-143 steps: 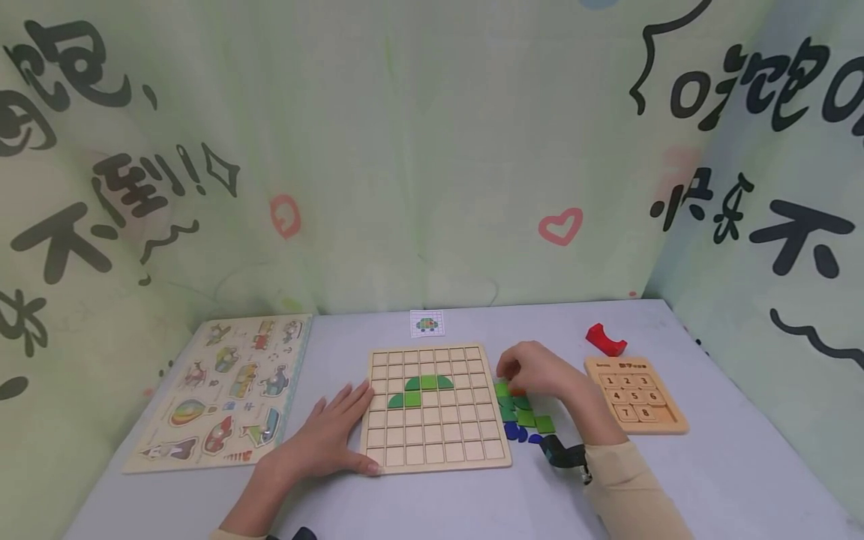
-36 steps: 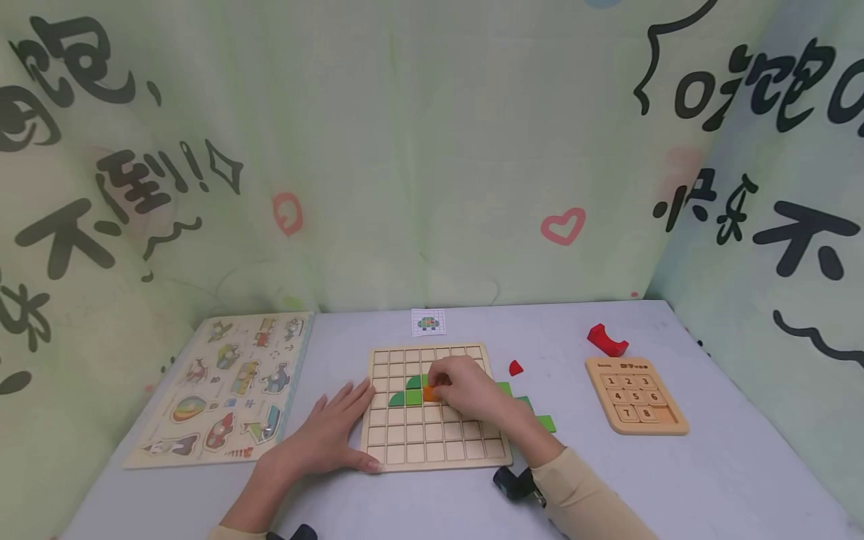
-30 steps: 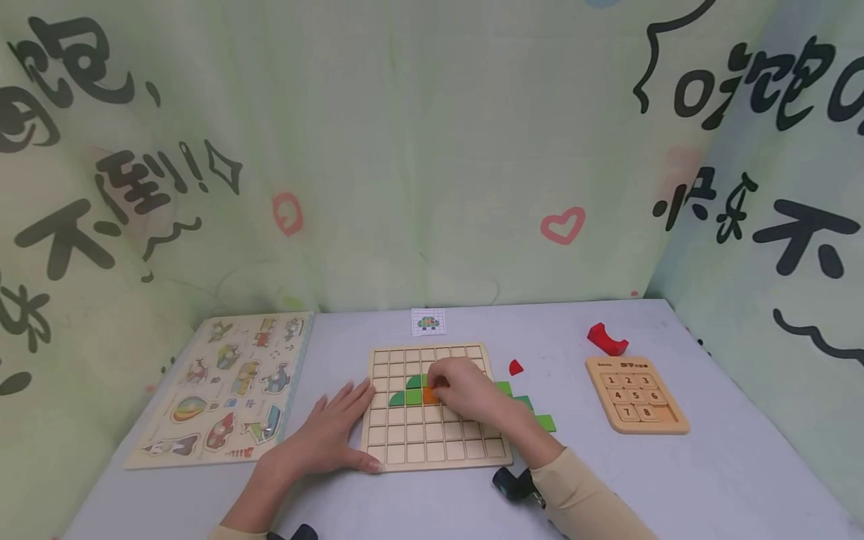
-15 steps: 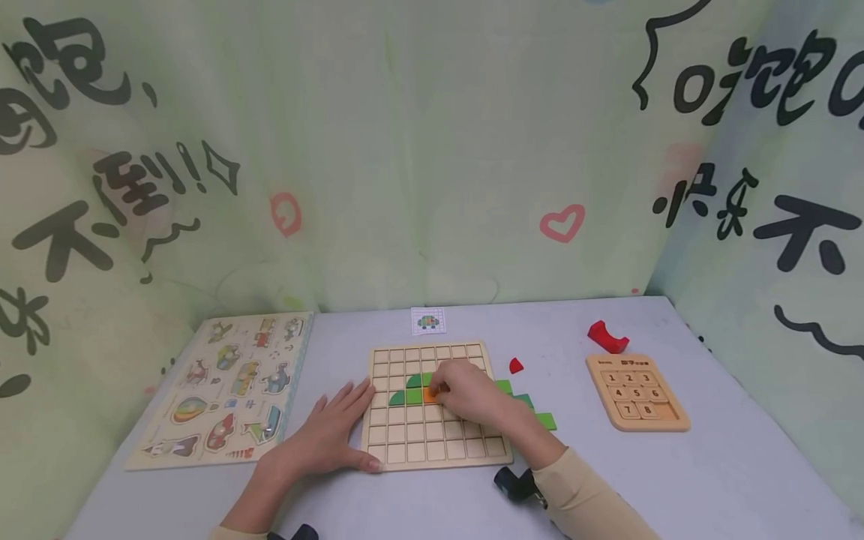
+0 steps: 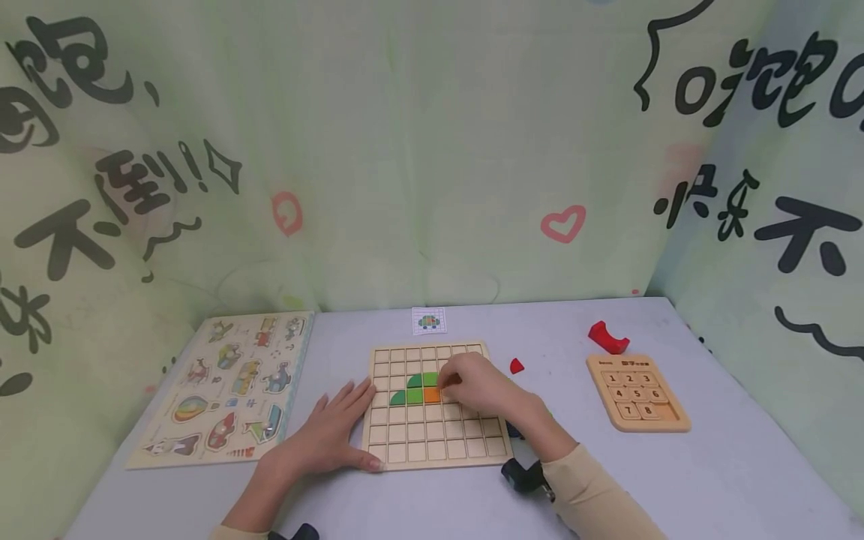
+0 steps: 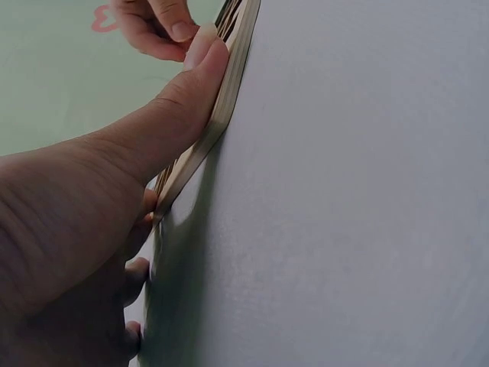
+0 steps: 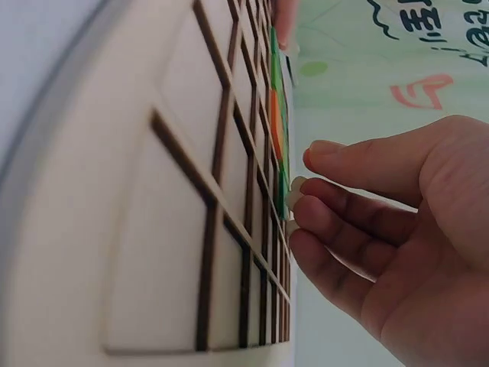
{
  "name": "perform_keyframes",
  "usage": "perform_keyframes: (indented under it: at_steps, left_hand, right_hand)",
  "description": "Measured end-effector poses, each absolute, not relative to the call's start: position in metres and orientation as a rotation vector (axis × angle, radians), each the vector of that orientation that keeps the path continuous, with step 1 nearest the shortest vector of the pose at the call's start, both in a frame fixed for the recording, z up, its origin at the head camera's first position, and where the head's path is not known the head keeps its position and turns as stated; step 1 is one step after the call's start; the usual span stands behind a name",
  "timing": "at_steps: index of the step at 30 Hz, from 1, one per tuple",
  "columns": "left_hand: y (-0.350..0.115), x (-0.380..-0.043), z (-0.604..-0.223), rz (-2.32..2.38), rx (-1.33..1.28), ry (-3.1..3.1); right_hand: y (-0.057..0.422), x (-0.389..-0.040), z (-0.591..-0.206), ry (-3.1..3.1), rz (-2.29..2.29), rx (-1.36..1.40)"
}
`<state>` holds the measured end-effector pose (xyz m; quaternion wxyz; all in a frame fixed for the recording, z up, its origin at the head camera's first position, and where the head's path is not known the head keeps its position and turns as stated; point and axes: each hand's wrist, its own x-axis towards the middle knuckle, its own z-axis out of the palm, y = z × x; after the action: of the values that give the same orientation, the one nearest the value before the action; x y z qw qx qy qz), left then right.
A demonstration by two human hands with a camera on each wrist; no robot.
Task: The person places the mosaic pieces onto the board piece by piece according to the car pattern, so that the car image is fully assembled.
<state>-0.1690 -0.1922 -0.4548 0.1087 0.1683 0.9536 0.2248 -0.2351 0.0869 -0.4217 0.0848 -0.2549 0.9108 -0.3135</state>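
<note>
The wooden grid board point(image 5: 432, 442) lies mid-table. My left hand point(image 5: 331, 431) rests along its left side, fingers straight; in the left wrist view the thumb point(image 6: 187, 95) lies against the board's edge point(image 6: 233, 84). Green tiles point(image 5: 414, 395) fill several cells, and an orange square tile point(image 5: 432, 394) sits right of a green one. My right hand point(image 5: 479, 384) hovers over the board just right of the orange tile. In the right wrist view its thumb and loosely bent fingers point(image 7: 344, 218) stand apart, with nothing between them. The hand hides part of the grid.
A small picture card point(image 5: 428, 321) lies behind the board. A red tile point(image 5: 516, 366) and a dark blue piece point(image 5: 514, 430) are right of it; the right arm covers other tiles. Further right are a red arch block point(image 5: 608, 338) and a number puzzle point(image 5: 637, 394). An illustrated board point(image 5: 223, 390) lies left.
My right hand went from the tile pile to the board and set the orange tile into a cell. It has now let go and shifted slightly right. The left hand stayed put.
</note>
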Motion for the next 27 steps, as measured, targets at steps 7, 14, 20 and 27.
perform_keyframes:
  at_steps: [7, 14, 20, 27]
  left_hand:
    - [-0.191, -0.169, -0.454, 0.657, 0.488, 2.801]
    - [-0.192, -0.169, -0.453, 0.668, 0.492, 2.799]
    - [-0.192, -0.169, -0.453, 0.671, 0.498, 2.797]
    - [-0.192, -0.169, -0.454, 0.677, 0.496, 2.796]
  right_hand:
    - [0.102, -0.246, -0.418, 2.757, -0.974, -0.653]
    - [0.12, -0.255, -0.413, 2.791, -0.985, -0.579]
    - [0.135, -0.26, -0.41, 2.864, -0.895, -0.526]
    - [0.148, -0.263, -0.408, 2.947, -0.754, -0.368]
